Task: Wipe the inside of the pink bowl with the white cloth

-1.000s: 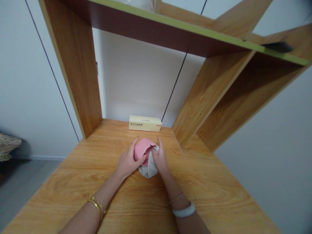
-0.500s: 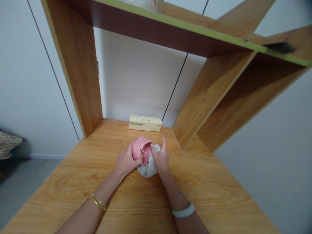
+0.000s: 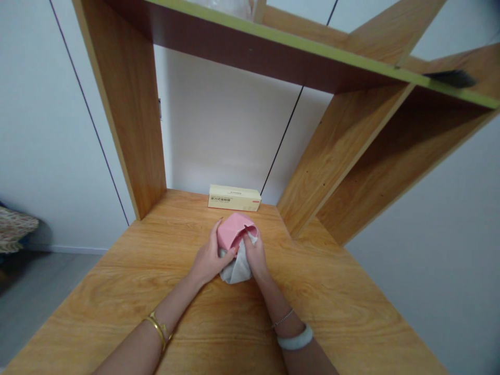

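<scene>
The pink cup point(image 3: 234, 233) sits tipped just above the middle of the tabletop point(image 3: 117, 302), its mouth turned toward the right hand point(image 3: 255, 255). The left hand point(image 3: 209, 258) is closed around the cup's left side, thumb on its lower edge. The right hand grips a white cloth point(image 3: 235, 268) and presses it at the cup's rim; the cloth hangs below onto the wood. Half a second ago the cup showed its rounded side with the opening facing down-right; now it is turned so a flatter pink face shows, and the right fingers have curled in. Bare wood lies open on all sides, with the cream box point(image 3: 234, 198) well apart at the back wall. Wooden shelf uprights point(image 3: 133, 120) flank the tabletop.
</scene>
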Motion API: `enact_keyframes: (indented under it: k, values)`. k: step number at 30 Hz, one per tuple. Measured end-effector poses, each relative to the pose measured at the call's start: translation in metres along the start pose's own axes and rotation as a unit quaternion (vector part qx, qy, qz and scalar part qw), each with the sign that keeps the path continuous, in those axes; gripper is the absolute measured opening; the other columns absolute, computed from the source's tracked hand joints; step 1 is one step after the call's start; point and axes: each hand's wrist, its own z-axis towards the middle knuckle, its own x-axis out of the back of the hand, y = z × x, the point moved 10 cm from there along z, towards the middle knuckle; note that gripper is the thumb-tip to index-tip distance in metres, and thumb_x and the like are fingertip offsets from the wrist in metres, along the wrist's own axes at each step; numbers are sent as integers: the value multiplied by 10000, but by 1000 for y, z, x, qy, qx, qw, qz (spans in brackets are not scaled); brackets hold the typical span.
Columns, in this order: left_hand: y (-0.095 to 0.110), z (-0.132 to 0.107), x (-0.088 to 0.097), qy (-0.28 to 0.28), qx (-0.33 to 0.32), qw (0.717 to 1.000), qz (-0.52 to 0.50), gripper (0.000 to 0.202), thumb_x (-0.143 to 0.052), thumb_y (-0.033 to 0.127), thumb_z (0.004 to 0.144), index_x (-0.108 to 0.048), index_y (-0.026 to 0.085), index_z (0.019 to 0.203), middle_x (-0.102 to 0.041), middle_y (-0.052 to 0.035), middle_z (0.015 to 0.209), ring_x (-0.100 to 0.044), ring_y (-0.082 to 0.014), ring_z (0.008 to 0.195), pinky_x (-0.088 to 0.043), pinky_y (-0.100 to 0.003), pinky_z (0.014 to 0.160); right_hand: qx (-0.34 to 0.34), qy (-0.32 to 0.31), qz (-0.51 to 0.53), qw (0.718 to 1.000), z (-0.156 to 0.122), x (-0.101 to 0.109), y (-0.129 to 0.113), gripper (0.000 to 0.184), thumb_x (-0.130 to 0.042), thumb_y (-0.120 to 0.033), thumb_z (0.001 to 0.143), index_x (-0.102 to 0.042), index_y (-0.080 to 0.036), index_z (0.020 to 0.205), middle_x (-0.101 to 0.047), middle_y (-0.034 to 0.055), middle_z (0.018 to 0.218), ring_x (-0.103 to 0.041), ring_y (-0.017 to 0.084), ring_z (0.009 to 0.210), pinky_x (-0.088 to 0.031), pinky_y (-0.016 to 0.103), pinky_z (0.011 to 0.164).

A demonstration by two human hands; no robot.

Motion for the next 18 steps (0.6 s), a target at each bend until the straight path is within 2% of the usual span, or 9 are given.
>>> enact_keyframes:
  k: [4,7,10,12,14,18]
  values:
    - [-7,-1,3,12,33,999,19,649,-504,392,719,-274,153,1277,-572,-112,1093,-569,-232,929,-440,-338,765,11,16,-105,994,-1,12,-15,542,-489,-323,737,-382,-178,1248,-552,102,1148,-541,207,988,-417,328,822]
    - [-5,-3,11,12,47,996,73,606,-523,367,697,-351,199,1254,-601,-74,1063,-579,-241,915,-427,-341,788,40,22,-218,975,-3,20,-31,544,-483,-316,738,-378,-209,1261,-624,76,994,-596,203,792,-436,303,704]
    - [6,-4,15,10,17,995,96,634,-538,389,679,-364,207,1261,-596,-66,1088,-578,-241,927,-413,-336,821,70,11,-272,960,-4,20,-40,542,-470,-288,734,-385,-186,1260,-649,66,859,-600,208,721,-429,292,658]
    - [9,-4,14,1,1,994,105,652,-558,397,663,-375,218,1262,-583,-63,1119,-574,-242,937,-407,-335,838,58,-14,-263,963,-4,16,-34,568,-462,-266,729,-355,-177,1279,-651,60,813,-598,207,691,-432,290,635]
    - [7,-3,12,-2,5,994,109,633,-536,407,690,-371,217,1271,-568,-72,1145,-572,-248,944,-404,-347,844,42,-38,-218,974,-3,10,-26,574,-439,-247,735,-325,-179,1294,-647,68,879,-600,201,708,-442,293,640]
    - [0,-1,14,26,32,996,80,701,-435,470,768,-195,166,1353,-513,-129,1201,-553,-265,987,-417,-376,822,34,0,-101,994,-2,9,-15,543,-427,-244,745,-337,-184,1277,-533,95,1174,-530,204,1007,-419,326,826]
